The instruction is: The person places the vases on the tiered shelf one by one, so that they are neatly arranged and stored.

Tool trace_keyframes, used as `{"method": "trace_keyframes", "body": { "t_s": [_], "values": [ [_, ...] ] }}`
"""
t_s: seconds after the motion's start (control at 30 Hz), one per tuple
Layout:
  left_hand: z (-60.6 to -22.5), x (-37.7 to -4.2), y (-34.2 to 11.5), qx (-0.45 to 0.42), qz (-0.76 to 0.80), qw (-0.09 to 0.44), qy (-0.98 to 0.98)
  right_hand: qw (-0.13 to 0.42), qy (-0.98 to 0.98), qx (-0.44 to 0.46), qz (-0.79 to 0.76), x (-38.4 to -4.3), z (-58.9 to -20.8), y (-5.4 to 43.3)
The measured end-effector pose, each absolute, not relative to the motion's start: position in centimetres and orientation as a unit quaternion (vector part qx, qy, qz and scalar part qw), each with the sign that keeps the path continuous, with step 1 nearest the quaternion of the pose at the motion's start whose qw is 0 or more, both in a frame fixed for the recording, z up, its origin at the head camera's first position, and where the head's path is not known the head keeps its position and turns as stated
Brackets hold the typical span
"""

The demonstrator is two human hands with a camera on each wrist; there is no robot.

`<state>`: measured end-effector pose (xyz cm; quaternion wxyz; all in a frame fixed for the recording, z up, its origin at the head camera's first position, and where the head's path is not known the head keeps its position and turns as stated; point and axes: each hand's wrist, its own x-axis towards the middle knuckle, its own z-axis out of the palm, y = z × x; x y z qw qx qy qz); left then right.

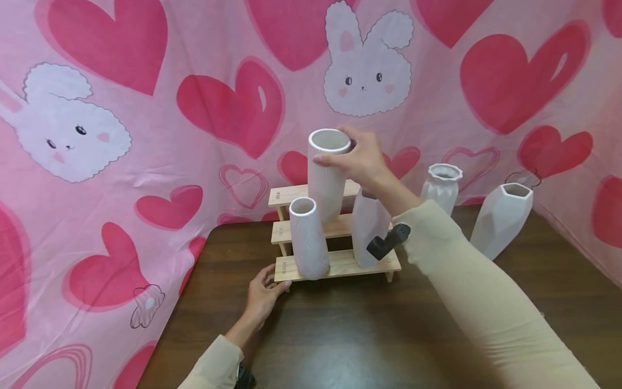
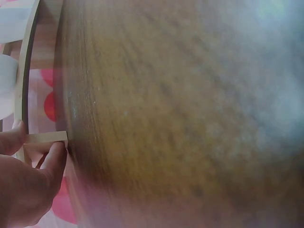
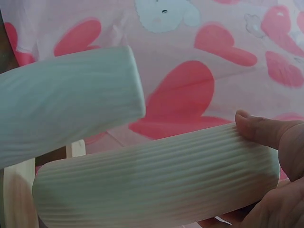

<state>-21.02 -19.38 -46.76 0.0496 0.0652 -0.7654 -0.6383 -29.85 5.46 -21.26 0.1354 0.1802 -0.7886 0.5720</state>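
Near its rim, my right hand (image 1: pixel 362 159) grips a tall white ribbed vase (image 1: pixel 324 186), thumb in front and fingers behind. The vase is upright at the middle tier of a three-step wooden stand (image 1: pixel 340 265); whether its base touches the board cannot be told. In the right wrist view the ribbed vase (image 3: pixel 156 175) fills the lower part, beside another white vase (image 3: pixel 71 99). My left hand (image 1: pixel 262 294) holds the left end of the stand's lowest step, fingers at its leg (image 2: pixel 47 137). On that step stand a white cylindrical vase (image 1: pixel 308 240) and a faceted white vase (image 1: pixel 366 227), partly behind my right forearm.
Two more white vases stand on the dark wooden table (image 1: pixel 340 335) to the right: one with a flared rim (image 1: pixel 442 189) and one angular (image 1: pixel 502 219). A pink cloth with hearts and rabbits (image 1: pixel 233 48) hangs behind and at the sides.
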Motion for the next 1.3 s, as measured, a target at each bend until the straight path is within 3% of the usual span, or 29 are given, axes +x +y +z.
{"method": "trace_keyframes", "body": {
  "t_s": [0.73,1.3],
  "values": [
    [-47.0,-20.9,-19.6,0.059,-0.641,0.05,-0.764,0.1,-0.832,0.156,0.523,-30.8,-23.6,2.3],
    [-46.8,-21.0,-19.6,0.066,-0.646,0.04,-0.759,0.078,-0.857,0.189,0.472,-31.3,-23.7,1.8]
  ]
}}
